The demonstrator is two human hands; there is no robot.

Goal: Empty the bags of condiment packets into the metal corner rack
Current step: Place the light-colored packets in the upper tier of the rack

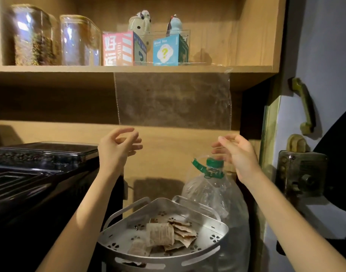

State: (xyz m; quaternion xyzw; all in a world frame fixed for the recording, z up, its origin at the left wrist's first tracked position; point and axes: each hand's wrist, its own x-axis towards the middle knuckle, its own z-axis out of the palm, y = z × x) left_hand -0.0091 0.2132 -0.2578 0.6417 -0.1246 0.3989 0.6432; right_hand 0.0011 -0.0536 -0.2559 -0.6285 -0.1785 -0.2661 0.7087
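Observation:
An empty clear plastic bag (172,101) stretches flat in the air in front of the wooden shelf, above my hands. My left hand (117,150) touches its lower left corner with loosely curled fingertips. My right hand (235,154) is at its lower right corner. Below, the metal corner rack (209,252) sits low in the middle, and several brown condiment packets (168,233) lie piled in its top tray. No packets show inside the bag.
A large clear water bottle (219,195) with a green cap stands right behind the rack, under my right hand. A black appliance (30,179) fills the left. The shelf above holds glass jars (32,36) and small boxes (119,49). A door with a lock (299,173) is on the right.

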